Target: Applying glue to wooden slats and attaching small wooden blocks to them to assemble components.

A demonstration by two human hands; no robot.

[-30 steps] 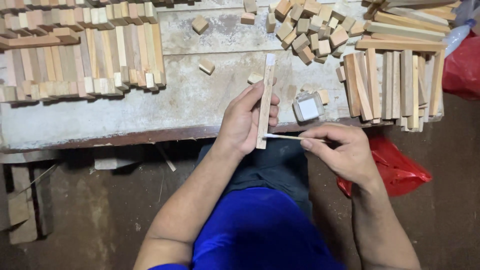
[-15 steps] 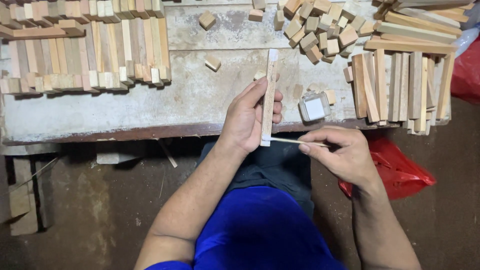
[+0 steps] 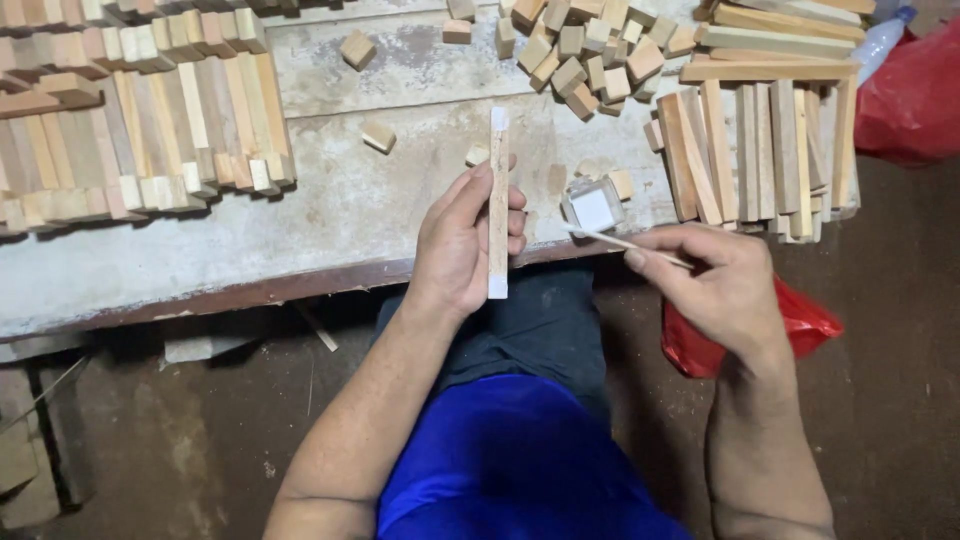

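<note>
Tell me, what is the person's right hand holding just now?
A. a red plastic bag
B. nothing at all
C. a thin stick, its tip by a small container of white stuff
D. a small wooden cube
C: the right hand pinches a thin stick whose far tip reaches the small container of white stuff on the bench, while the left hand holds a long wooden strip.
</note>
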